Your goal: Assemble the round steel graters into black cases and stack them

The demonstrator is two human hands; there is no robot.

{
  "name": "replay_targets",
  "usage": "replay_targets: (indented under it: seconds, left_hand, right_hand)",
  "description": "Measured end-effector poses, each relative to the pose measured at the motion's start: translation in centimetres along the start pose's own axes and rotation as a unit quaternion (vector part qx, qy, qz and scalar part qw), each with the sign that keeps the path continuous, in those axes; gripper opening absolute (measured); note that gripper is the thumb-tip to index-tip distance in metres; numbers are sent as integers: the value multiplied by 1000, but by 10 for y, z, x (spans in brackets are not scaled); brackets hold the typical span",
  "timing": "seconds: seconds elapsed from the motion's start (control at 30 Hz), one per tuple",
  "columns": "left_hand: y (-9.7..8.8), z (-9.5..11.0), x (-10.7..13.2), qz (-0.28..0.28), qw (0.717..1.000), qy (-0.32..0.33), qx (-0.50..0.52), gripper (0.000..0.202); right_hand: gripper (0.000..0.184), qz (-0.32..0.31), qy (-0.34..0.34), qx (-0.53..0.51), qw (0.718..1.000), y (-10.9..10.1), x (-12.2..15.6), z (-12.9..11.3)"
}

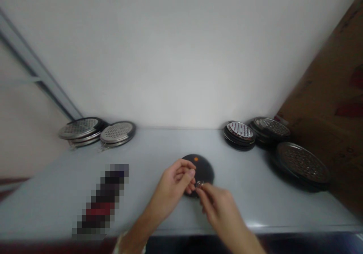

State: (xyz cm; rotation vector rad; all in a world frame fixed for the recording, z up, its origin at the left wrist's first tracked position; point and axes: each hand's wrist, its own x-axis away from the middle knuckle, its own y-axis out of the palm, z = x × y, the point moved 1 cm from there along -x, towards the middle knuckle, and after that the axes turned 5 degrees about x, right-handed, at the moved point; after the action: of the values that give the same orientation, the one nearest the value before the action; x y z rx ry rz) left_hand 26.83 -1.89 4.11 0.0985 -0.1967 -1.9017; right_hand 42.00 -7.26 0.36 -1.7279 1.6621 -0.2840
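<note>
A dark round disc (202, 167) with a small orange dot lies flat on the white table (159, 148), near its front edge. My left hand (172, 187) is curled over the disc's left side, fingers bent and pressed together. My right hand (218, 204) comes in from the lower right with its fingertips pinched on a small shiny metal clip (199, 184), right at the disc's front edge. The fingertips of both hands almost meet at the clip.
Stacks of round perforated metal lids in dark rims stand at the back left (82, 129) (117, 133) and back right (239, 133) (270, 129) (302, 163). A pixelated dark object (103, 203) lies at the front left. A brown board (331, 106) rises at the right.
</note>
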Motion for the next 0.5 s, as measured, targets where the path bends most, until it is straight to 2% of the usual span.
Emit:
replay_targets:
  seconds: [0.17,0.23,0.27,0.33,0.37,0.5]
  left_hand:
    - [1,-1,4,-40,989,17,-143,11]
    - [-1,1,5,-47,983,15,-174,11]
    - [-2,2,6,-52,980,18,-191,12]
    - [-7,3,7,-64,972,35,-224,14]
    - [-10,3,8,-71,967,50,-238,15]
    - [-23,-12,8,-95,945,127,-285,17]
  right_hand:
    - [35,-52,84,-64,993,4,0,2]
    - [21,-41,103,-71,991,3,1,6]
    - [19,-22,102,-72,992,1,2,8]
    - [52,12,78,-81,994,-1,3,10]
    - [58,16,63,-92,994,-1,4,12]
    - [20,-5,23,-112,993,5,3,19]
